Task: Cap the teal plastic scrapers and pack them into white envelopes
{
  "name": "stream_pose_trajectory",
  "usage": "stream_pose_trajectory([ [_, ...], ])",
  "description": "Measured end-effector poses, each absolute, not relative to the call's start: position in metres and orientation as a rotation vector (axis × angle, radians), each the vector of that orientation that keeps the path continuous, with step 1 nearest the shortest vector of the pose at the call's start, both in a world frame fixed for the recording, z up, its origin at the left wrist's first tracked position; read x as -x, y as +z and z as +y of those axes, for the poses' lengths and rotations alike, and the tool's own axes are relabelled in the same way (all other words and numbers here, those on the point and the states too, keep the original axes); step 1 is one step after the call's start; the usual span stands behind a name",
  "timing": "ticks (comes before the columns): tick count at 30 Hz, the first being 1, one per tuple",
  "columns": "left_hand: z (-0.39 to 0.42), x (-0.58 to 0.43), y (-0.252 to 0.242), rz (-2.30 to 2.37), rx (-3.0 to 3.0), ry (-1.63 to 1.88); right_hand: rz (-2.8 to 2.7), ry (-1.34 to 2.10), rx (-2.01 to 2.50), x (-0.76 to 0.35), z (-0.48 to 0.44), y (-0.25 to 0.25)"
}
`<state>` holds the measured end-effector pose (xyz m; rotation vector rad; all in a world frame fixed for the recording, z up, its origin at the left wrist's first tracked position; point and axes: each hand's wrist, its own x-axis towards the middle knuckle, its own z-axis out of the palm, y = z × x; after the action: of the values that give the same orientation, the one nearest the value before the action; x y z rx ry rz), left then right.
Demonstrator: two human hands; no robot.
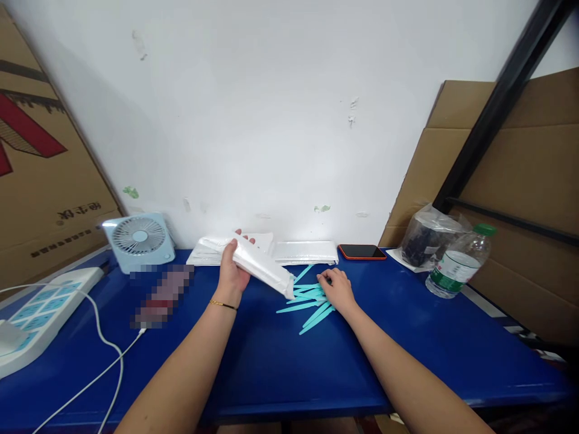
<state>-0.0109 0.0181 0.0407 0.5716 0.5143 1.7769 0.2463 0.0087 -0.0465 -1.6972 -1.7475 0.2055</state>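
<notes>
My left hand [234,271] grips a long white plastic bag [260,263], thumb on the near side and fingers behind it. The bag slants down to the right, and its lower end meets a loose pile of thin turquoise plastic sticks [312,306] with tapered ends. The sticks fan out on the blue table [289,367]. At the right end of the pile, my right hand [337,290] has its fingers curled and closed on some of the sticks; its fingertips are partly hidden. Behind the bag, flat white plastic bags [307,252] lie stacked against the wall.
An orange-edged phone [362,251] lies at the back right, near a water bottle [459,265] and a bagged dark item [420,241]. On the left are a small blue fan [140,240], a blurred-out device [165,295], a power strip [45,316] and a white cable [102,328].
</notes>
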Motion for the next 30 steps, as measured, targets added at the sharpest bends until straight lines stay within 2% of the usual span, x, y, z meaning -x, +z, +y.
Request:
stream_pose_trajectory([
  [7,0.03,0.021,0.006,0.355,-0.34,1.62,-1.742,0.216,1.695,-0.248,0.01,-0.048],
  [22,0.035,0.042,0.0,0.162,-0.335,1.709,-1.705,0.282,1.618,-0.25,0.011,-0.045],
  [27,0.023,0.051,0.011,0.22,-0.349,1.759,-1.757,0.38,1.442,-0.263,-0.011,-0.012],
  [30,0.01,0.061,0.016,0.336,-0.342,1.833,-2.126,0.57,1.264,-0.269,-0.045,0.012],
])
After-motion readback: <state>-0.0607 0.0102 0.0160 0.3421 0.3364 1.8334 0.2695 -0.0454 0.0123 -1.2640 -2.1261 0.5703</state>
